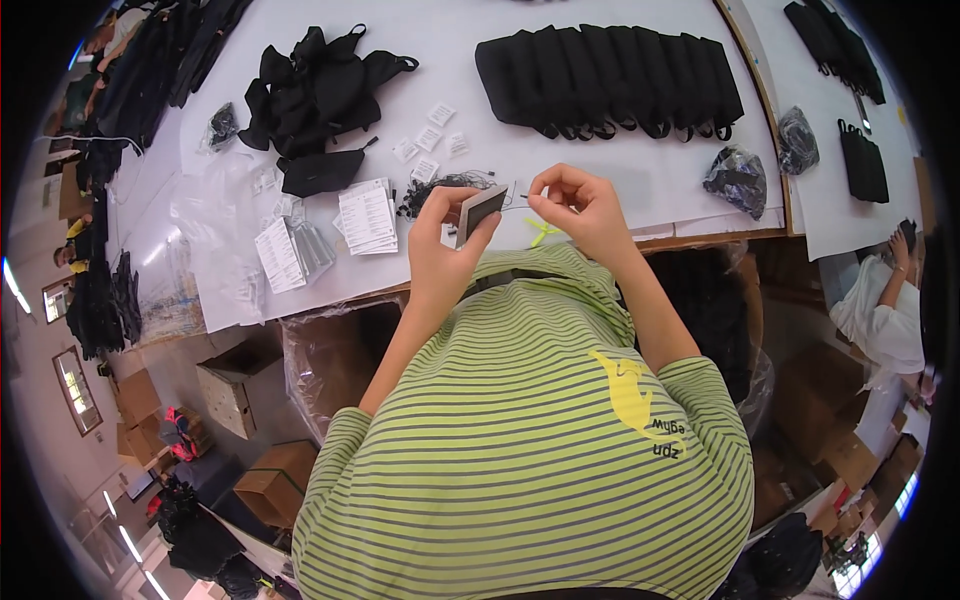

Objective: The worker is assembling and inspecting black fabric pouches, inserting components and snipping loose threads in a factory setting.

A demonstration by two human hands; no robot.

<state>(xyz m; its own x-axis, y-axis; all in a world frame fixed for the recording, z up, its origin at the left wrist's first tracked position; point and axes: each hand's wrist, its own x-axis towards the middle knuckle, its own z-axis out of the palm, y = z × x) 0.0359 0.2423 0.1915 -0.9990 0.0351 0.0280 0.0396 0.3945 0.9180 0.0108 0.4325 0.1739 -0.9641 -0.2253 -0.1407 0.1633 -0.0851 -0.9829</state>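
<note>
My left hand (445, 235) grips a small stack of dark grey hang tags (482, 213) on edge, thumb on the near face. Just to its right, my right hand (583, 208) pinches the end of a thin black tag string (524, 196) between thumb and fingertips. Part of the string shows as a fine line between the hands; whether it passes through a tag is too small to tell. Behind my left hand lies a tangled heap of black tag strings (412, 203). White printed cards (368, 217) are stacked to the left, beside more cards (281, 256) with clear plastic.
Small white packets (429, 138) lie scattered beyond the strings. Black fabric pouches (320, 90) are heaped at far left; a row of black pouches (610, 80) lies at far right. A dark bundle in clear plastic (735, 182) sits near the table's right edge. Cardboard boxes (276, 482) stand below.
</note>
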